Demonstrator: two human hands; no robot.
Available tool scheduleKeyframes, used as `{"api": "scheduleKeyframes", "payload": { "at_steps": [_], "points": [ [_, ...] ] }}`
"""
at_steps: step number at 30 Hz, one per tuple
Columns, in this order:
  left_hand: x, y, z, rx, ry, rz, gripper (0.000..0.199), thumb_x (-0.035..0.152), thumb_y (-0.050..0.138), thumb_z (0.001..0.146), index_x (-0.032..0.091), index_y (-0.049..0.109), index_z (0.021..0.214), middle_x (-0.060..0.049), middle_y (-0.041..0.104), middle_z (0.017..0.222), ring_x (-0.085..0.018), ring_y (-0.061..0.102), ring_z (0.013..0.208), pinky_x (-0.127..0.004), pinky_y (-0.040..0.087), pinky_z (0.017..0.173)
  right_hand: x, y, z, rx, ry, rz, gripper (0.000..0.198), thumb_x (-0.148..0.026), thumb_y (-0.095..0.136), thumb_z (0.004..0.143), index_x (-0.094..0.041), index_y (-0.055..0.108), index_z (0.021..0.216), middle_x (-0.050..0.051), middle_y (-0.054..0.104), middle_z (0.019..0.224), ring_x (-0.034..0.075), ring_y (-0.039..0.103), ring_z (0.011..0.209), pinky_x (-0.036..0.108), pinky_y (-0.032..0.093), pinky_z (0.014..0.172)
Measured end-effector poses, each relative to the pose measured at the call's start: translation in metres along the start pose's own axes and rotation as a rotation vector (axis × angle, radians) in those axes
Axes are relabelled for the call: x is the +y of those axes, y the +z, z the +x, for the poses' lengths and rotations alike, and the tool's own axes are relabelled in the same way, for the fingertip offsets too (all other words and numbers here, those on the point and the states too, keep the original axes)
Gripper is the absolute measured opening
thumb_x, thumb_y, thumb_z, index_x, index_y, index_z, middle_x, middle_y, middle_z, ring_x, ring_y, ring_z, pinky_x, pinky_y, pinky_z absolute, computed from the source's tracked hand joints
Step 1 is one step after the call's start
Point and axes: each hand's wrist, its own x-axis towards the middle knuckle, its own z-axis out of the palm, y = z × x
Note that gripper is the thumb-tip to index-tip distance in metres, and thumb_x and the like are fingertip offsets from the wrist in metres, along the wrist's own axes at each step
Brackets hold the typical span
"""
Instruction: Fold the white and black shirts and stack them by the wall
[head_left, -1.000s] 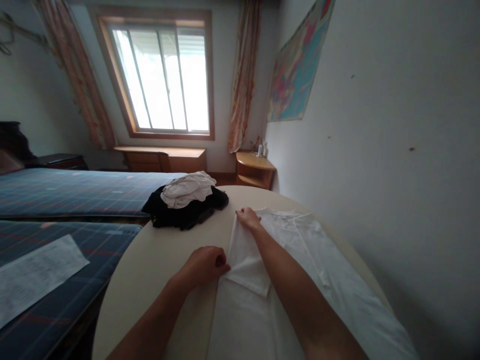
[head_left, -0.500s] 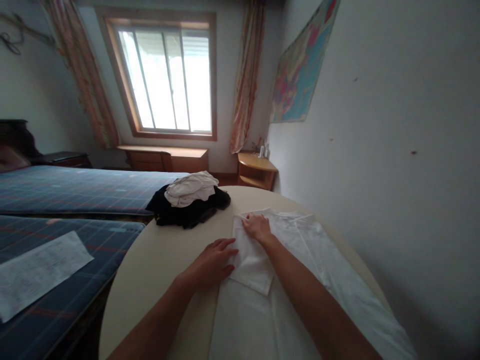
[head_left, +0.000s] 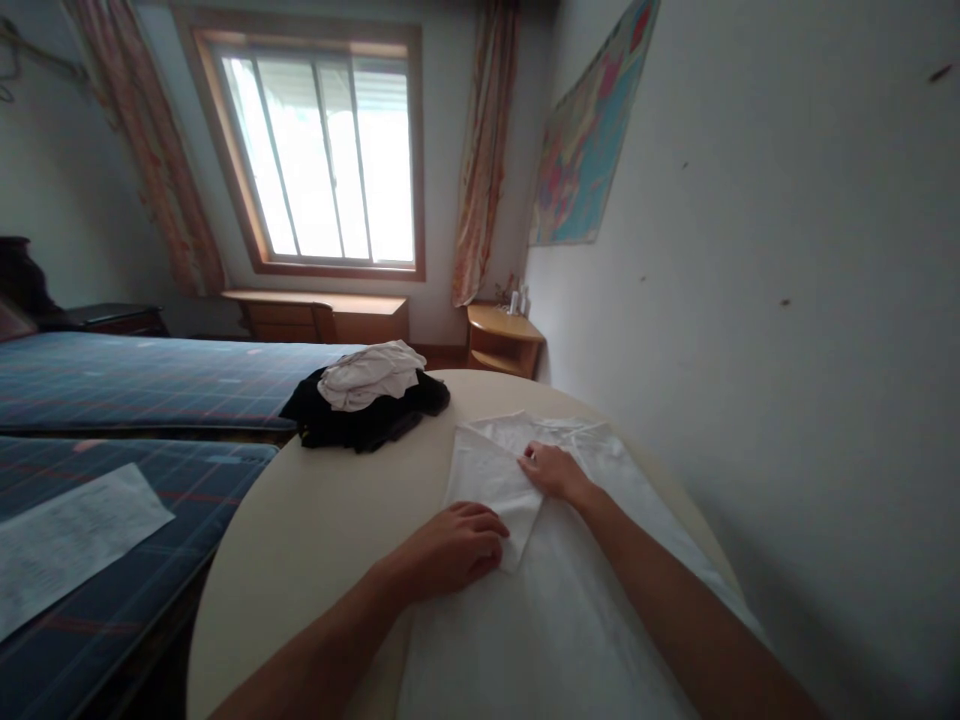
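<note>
On the round table (head_left: 315,540), right of its middle: white shirt (head_left: 525,640), laid flat. Long axis runs from the far rim back toward the wearer, near end cut off by the bottom of the view. A flap (head_left: 487,470) of it lies folded over the body along the left edge, far part.

Key relation: flap sits between and under the two hands. Left hand (head_left: 457,545) comes in over the shirt's left edge, fingertips on the flap's near part, close to its near corner. Right hand (head_left: 556,472) is farther out and to the right, fingertips at the flap's right side. Left is nearer the near corner, right nearer the far end. Flap runs away and slightly left from the left fingertips.

Fingers: left ones loosely curled, close together; can't tell if they pinch cloth. Right ones bunched, narrow; tips down at the fabric, grip can't be confirmed.

Vs half a second ago: right hand was near the flap's far left corner, now over by its right side. Left hand was spread at the left edge, now further in and more curled. Flap's near end looks narrower, more pointed. Black pile (head_left: 352,432) with white cloth (head_left: 371,375) on top, far left of the table: unchanged
</note>
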Motion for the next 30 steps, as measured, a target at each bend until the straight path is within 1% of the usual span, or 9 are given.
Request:
{"api": "scheduleKeyframes", "payload": {
  "at_steps": [4, 8, 10, 13, 16, 18, 20, 25, 30],
  "points": [
    [0.010, -0.001, 0.004, 0.015, 0.001, -0.003, 0.016, 0.017, 0.051, 0.093, 0.020, 0.065, 0.101, -0.005, 0.071, 0.109, -0.018, 0.062, 0.107, -0.031, 0.043, 0.100, 0.011, 0.013, -0.006, 0.127, -0.038, 0.182, 0.025, -0.033, 0.050, 0.093, -0.019, 0.065, 0.108, 0.006, 0.073, 0.094, 0.017, 0.067, 0.086, 0.025, 0.042, 0.075],
    [0.011, -0.001, 0.001, -0.006, -0.004, -0.070, 0.015, 0.020, 0.052, 0.093, 0.022, 0.065, 0.100, -0.003, 0.071, 0.106, -0.016, 0.063, 0.102, -0.026, 0.045, 0.095, 0.019, 0.019, -0.009, 0.225, -0.078, 0.359, 0.025, -0.026, 0.053, 0.088, -0.019, 0.064, 0.109, 0.002, 0.069, 0.080, 0.016, 0.064, 0.074, 0.025, 0.044, 0.072],
    [0.006, 0.000, 0.000, 0.005, -0.055, -0.077, 0.013, 0.024, 0.054, 0.093, 0.023, 0.066, 0.100, -0.002, 0.071, 0.105, -0.016, 0.064, 0.101, -0.025, 0.046, 0.093, 0.019, 0.017, -0.010, 0.261, -0.100, 0.300, 0.023, -0.022, 0.054, 0.086, -0.019, 0.067, 0.105, 0.004, 0.069, 0.084, 0.018, 0.064, 0.080, 0.028, 0.045, 0.077],
    [-0.005, -0.001, -0.002, 0.146, -0.266, 0.035, 0.016, 0.025, 0.054, 0.093, 0.025, 0.065, 0.106, -0.003, 0.070, 0.110, -0.017, 0.064, 0.103, -0.027, 0.046, 0.094, 0.015, 0.016, -0.014, 0.331, -0.236, 0.191, 0.027, -0.027, 0.054, 0.088, -0.021, 0.068, 0.111, 0.009, 0.068, 0.111, 0.023, 0.060, 0.106, 0.036, 0.041, 0.097],
    [-0.015, -0.004, -0.004, 0.265, -0.571, 0.186, 0.023, 0.021, 0.051, 0.092, 0.024, 0.062, 0.113, -0.005, 0.067, 0.117, -0.018, 0.063, 0.105, -0.028, 0.046, 0.091, 0.008, 0.019, -0.018, 0.231, -0.402, 0.169, 0.042, -0.042, 0.052, 0.093, -0.027, 0.060, 0.131, 0.009, 0.056, 0.139, 0.025, 0.048, 0.128, 0.043, 0.032, 0.110],
    [-0.018, -0.006, -0.004, 0.242, -0.732, 0.230, 0.026, 0.022, 0.052, 0.092, 0.023, 0.061, 0.116, -0.005, 0.069, 0.111, -0.018, 0.065, 0.099, -0.027, 0.047, 0.086, 0.004, 0.023, -0.021, 0.094, -0.442, 0.154, 0.051, -0.051, 0.047, 0.094, -0.028, 0.053, 0.139, 0.008, 0.047, 0.149, 0.027, 0.040, 0.137, 0.046, 0.027, 0.114],
    [-0.015, -0.009, -0.003, 0.167, -0.831, 0.255, 0.024, 0.028, 0.054, 0.091, 0.022, 0.062, 0.113, -0.005, 0.072, 0.101, -0.019, 0.067, 0.093, -0.028, 0.047, 0.081, 0.002, 0.025, -0.023, 0.003, -0.429, 0.136, 0.057, -0.056, 0.044, 0.094, -0.027, 0.049, 0.143, 0.008, 0.040, 0.154, 0.029, 0.034, 0.141, 0.049, 0.022, 0.116],
    [0.002, -0.013, 0.002, -0.020, -0.979, 0.333, 0.027, 0.039, 0.049, 0.093, 0.017, 0.064, 0.093, -0.012, 0.072, 0.095, -0.026, 0.068, 0.090, -0.035, 0.046, 0.078, 0.000, 0.020, -0.027, -0.050, -0.386, 0.128, 0.061, -0.056, 0.043, 0.094, -0.027, 0.043, 0.147, 0.007, 0.033, 0.158, 0.029, 0.027, 0.145, 0.052, 0.014, 0.118],
    [0.007, -0.010, 0.001, -0.021, -0.971, 0.265, 0.018, 0.032, 0.049, 0.093, 0.017, 0.057, 0.095, -0.012, 0.071, 0.098, -0.026, 0.067, 0.095, -0.033, 0.044, 0.078, -0.002, 0.016, -0.031, -0.072, -0.378, 0.129, 0.062, -0.058, 0.041, 0.095, -0.028, 0.041, 0.148, 0.007, 0.030, 0.159, 0.028, 0.023, 0.147, 0.052, 0.009, 0.118]
  ]
}}
